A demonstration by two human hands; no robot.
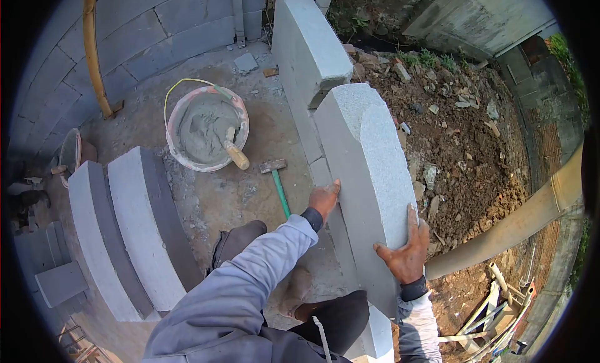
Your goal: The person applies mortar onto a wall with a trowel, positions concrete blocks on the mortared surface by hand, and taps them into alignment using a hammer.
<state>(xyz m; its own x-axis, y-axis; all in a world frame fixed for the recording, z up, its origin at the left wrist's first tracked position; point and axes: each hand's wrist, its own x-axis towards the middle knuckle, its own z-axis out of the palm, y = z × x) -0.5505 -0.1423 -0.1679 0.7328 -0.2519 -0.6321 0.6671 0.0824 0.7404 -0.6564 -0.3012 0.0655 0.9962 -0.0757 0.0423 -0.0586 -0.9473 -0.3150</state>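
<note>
A long, light grey aerated concrete block (372,163) sits on the low block wall, with a rough, uneven top. My right hand (406,247) grips its near end, thumb on the inner face and fingers over the top toward the far side. My left hand (325,199) is closed against the block's lower inner edge, some of its fingers hidden there. Another block (312,41) stands on the wall just beyond, close to the far end of the held one. A hammer (279,185) with a green handle lies on the floor by my left arm.
A bucket (206,128) of grey mortar holds a wooden-handled tool (236,151). Two loose blocks (147,213) lie at left. Right of the wall are soil and rubble (462,144), a slanted bamboo pole (512,222) and scrap wood (500,313).
</note>
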